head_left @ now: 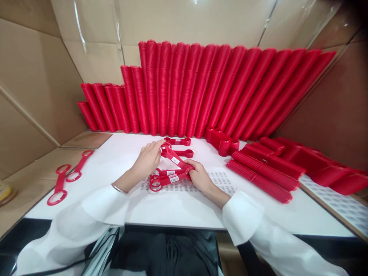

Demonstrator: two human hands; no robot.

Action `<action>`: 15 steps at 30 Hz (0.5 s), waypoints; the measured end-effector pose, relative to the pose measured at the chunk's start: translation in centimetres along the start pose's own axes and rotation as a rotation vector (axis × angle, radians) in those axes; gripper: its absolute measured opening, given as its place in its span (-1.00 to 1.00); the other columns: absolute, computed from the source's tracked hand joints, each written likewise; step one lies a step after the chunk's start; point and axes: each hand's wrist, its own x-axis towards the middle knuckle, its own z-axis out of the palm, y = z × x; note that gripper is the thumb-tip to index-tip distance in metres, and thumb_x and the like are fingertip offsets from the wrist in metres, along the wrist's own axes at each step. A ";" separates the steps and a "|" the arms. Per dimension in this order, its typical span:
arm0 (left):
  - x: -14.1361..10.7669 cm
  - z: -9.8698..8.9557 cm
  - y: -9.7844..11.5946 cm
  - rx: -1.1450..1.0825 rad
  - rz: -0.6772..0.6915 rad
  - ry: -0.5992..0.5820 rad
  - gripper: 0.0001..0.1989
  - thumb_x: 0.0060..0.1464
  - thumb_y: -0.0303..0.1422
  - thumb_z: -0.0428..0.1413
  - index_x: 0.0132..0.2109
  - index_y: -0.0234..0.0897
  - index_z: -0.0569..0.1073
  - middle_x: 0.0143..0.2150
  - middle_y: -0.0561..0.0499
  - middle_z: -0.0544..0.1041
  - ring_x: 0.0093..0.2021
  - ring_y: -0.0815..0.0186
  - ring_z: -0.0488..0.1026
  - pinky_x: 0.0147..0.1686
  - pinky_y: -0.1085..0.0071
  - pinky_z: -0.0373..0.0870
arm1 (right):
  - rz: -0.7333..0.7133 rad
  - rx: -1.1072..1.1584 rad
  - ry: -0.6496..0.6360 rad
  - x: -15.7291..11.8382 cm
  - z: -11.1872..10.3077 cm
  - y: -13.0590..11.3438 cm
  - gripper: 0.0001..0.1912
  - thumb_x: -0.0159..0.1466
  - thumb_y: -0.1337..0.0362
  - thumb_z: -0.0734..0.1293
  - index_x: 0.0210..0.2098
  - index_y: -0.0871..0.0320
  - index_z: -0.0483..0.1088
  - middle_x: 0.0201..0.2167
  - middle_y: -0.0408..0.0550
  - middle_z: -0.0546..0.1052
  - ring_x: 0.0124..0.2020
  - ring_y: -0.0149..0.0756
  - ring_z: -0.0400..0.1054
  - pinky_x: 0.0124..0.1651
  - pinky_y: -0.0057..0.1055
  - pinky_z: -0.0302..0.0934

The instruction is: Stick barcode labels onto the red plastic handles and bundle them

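Observation:
Several flat red plastic pieces with a ring at each end (175,178) are fanned out over the table in front of me, white barcode labels on their bars. My right hand (199,177) is closed on their gathered right ends. The uppermost labelled piece (176,158) is tilted up to the left, and the fingers of my left hand (149,158) pinch near its raised ring. Beneath the fan lies a sheet of printed labels (221,182). Just behind my hands, a labelled red piece (179,142) and another red piece (184,153) lie flat.
Tall stacks of red pieces (184,92) line the cardboard wall (189,23) at the back. More stacks lie on their sides (258,180) at right, beside another label sheet (336,199). Two single red pieces (60,182) rest on the left of the white table (161,211).

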 end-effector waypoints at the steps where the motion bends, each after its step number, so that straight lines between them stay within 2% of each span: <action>1: 0.0 0.1 -0.1 -0.078 -0.006 0.024 -0.62 0.16 -0.46 -0.21 0.12 -0.30 0.16 -0.11 -0.11 0.39 -0.10 0.18 0.32 -0.11 0.23 0.24 | 0.002 0.005 0.002 0.0 0.0 0.0 -0.63 -0.11 0.44 0.06 -0.36 0.19 0.38 -0.53 -0.14 0.43 -0.52 -0.39 0.27 -0.50 -0.50 0.13; 4: -0.1 0.1 0.0 -0.225 -0.029 0.087 -0.68 0.08 -0.50 -0.18 0.00 -0.32 0.18 -0.20 -0.08 0.40 -0.20 0.23 0.35 -0.19 0.28 0.27 | 0.016 0.020 0.012 0.1 -0.1 -0.3 -0.60 -0.10 0.43 0.06 -0.33 0.20 0.38 -0.53 -0.13 0.44 -0.52 -0.39 0.28 -0.52 -0.51 0.11; 6: -0.1 -0.1 0.2 -0.197 0.000 0.080 -0.76 0.01 -0.52 -0.15 -0.14 -0.31 0.24 -0.28 -0.06 0.40 -0.26 0.23 0.34 -0.23 0.30 0.26 | 0.041 0.027 0.027 0.0 -0.1 -0.7 -0.58 -0.10 0.42 0.05 -0.31 0.21 0.38 -0.60 -0.15 0.40 -0.58 -0.40 0.24 -0.57 -0.52 0.08; 8: -0.1 -0.4 0.2 -0.123 0.047 -0.012 -0.87 -0.03 -0.49 -0.11 -0.30 -0.28 0.28 -0.34 -0.03 0.40 -0.30 0.23 0.32 -0.26 0.33 0.24 | 0.075 0.041 0.035 0.0 -0.1 -0.9 -0.57 -0.11 0.42 0.05 -0.29 0.21 0.36 -0.65 -0.18 0.36 -0.65 -0.44 0.18 -0.62 -0.54 0.03; 10: 0.1 -0.7 -0.3 -0.101 0.064 -0.189 -0.89 -0.01 -0.43 -0.10 -0.40 -0.27 0.30 -0.43 0.01 0.40 -0.38 0.27 0.32 -0.32 0.37 0.22 | 0.100 0.052 0.011 -0.1 -0.1 -0.9 -0.59 -0.11 0.41 0.05 -0.30 0.21 0.34 -0.67 -0.21 0.33 -0.70 -0.47 0.13 -0.67 -0.55 -0.03; 12: 0.3 -1.2 -1.7 -0.131 0.041 -0.340 -0.81 0.03 -0.39 -0.14 -0.41 -0.28 0.34 -0.48 0.03 0.41 -0.45 0.32 0.31 -0.38 0.42 0.21 | 0.105 0.046 -0.029 -0.2 0.0 -0.6 -0.64 -0.11 0.41 0.05 -0.35 0.20 0.32 -0.69 -0.24 0.30 -0.74 -0.50 0.09 -0.70 -0.56 -0.06; 15: 0.7 -1.8 -4.3 -0.107 0.004 -0.399 -0.74 0.03 -0.36 -0.14 -0.33 -0.31 0.43 -0.39 -0.02 0.47 -0.39 0.33 0.36 -0.33 0.45 0.24 | 0.092 -0.005 -0.090 -0.3 0.2 0.0 -0.69 -0.11 0.43 0.05 -0.41 0.19 0.30 -0.71 -0.26 0.26 -0.75 -0.50 0.09 -0.71 -0.57 -0.07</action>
